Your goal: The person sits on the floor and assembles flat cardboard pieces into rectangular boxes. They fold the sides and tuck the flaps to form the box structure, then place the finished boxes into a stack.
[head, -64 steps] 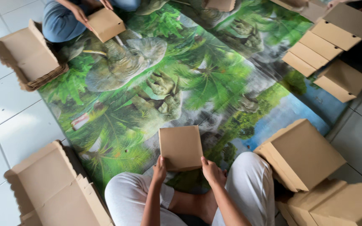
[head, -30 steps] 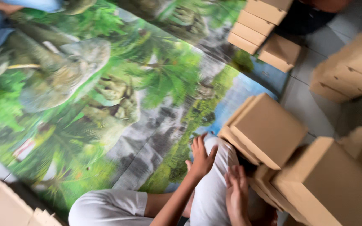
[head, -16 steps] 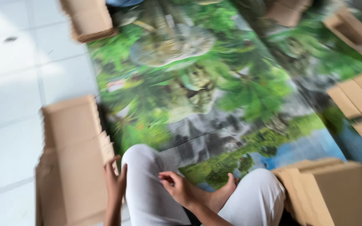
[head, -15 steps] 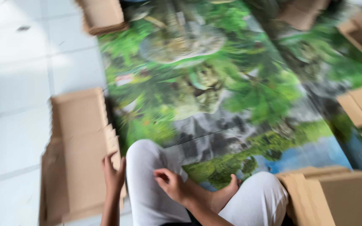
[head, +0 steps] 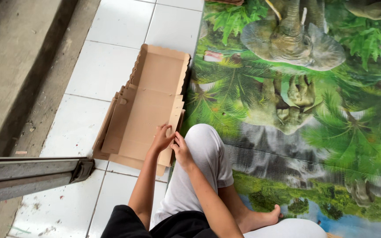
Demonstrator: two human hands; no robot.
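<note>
Soft, even daylight fills the scene, bright on the white floor tiles (head: 111, 66), which show a mild sheen without harsh glare. Shadows are faint, gathering under the stack of flat cardboard (head: 146, 110). The focus is sharp throughout, the printed mat (head: 309, 110) vivid; the upper left corner falls dark

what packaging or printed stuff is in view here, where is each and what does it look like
Flat cardboard box blanks: stacked on the white floor tiles left of the mat, brown, unfolded, scalloped far edge; left hand and right hand touch the near right edge.
Printed mat: spread over the floor on the right, green jungle picture with palms and elephants.
No labels, signs or screens show.
</note>
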